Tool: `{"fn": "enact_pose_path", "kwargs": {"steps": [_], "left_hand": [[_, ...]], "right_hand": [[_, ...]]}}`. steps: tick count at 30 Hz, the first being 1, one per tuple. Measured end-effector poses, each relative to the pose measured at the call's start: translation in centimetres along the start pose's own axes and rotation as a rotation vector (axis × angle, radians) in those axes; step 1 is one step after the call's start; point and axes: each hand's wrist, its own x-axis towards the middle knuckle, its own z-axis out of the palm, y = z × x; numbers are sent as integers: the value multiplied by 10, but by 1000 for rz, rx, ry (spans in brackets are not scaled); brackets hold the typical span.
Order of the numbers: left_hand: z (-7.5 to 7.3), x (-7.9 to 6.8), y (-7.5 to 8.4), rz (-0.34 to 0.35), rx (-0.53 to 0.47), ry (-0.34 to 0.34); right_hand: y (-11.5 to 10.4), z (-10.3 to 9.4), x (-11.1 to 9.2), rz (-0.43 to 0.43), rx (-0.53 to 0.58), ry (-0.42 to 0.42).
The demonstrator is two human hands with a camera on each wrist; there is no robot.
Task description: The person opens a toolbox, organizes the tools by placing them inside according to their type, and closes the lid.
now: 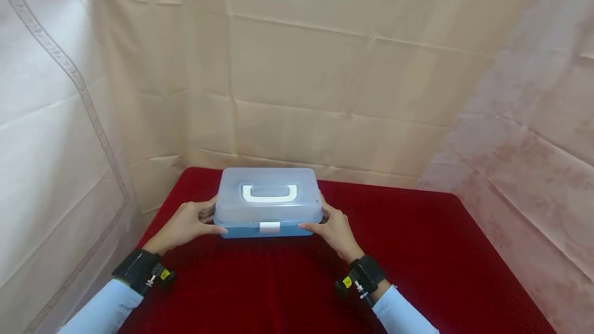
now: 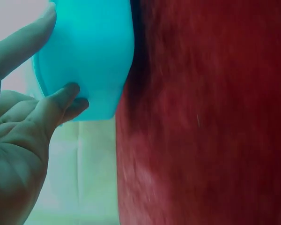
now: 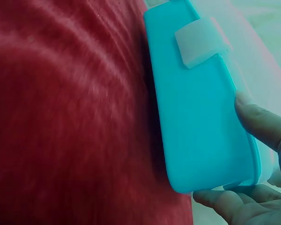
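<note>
A blue plastic storage box (image 1: 297, 229) with a frosted translucent lid (image 1: 232, 189) is held between both hands near the back of the table. Its lid is closed, with a white carry handle (image 1: 270, 199) folded flat on top and a white latch (image 3: 201, 43) at the front. My left hand (image 1: 191, 223) grips the left end, thumb at the front corner and fingers along the side. On the right end my right hand (image 1: 335, 229) does the same, its thumb (image 3: 260, 119) along the front rim and its fingers round the end wall.
Red velvety cloth (image 1: 399, 251) covers the table. Behind it hangs a creased beige curtain (image 1: 325, 76), with a pale sheet (image 1: 51, 133) to the left and a pinkish patterned one (image 1: 533, 159) to the right. Each wrist wears a black strap with a small camera.
</note>
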Motion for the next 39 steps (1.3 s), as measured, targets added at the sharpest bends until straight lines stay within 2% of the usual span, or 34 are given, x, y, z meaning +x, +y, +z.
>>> {"fn": "enact_pose_path", "kwargs": {"steps": [4, 10, 14, 19, 24, 30, 34, 36, 37, 39], "left_hand": [[-13, -4, -9, -33, -2, 7], [-24, -2, -22, -53, -35, -20], [-30, -3, -32, -66, -45, -12], [-31, 2, -40, -68, -54, -15], [-29, 4, -40, -55, -51, -14], [-30, 8, -40, -48, -73, -50], [-46, 8, -35, -92, -110, -140], [-61, 5, -31, -108, -64, -175], [-69, 3, -27, -113, -33, -170], [-82, 1, -18, -112, 60, -89]], "right_hand": [[-3, 13, 9, -4, -3, -30], [-4, 27, 11, 0, -3, -26], [-7, 35, 13, -7, -2, -51], [-9, 36, 13, -4, -28, -48], [-4, 37, 9, 15, -15, -42], [-1, 38, 5, 19, -33, -40], [-4, 39, 12, 15, -63, -110], [-5, 36, 11, 43, -77, -175], [-4, 34, 9, 63, -79, -208], [-2, 26, 4, 93, -111, -256]]}}
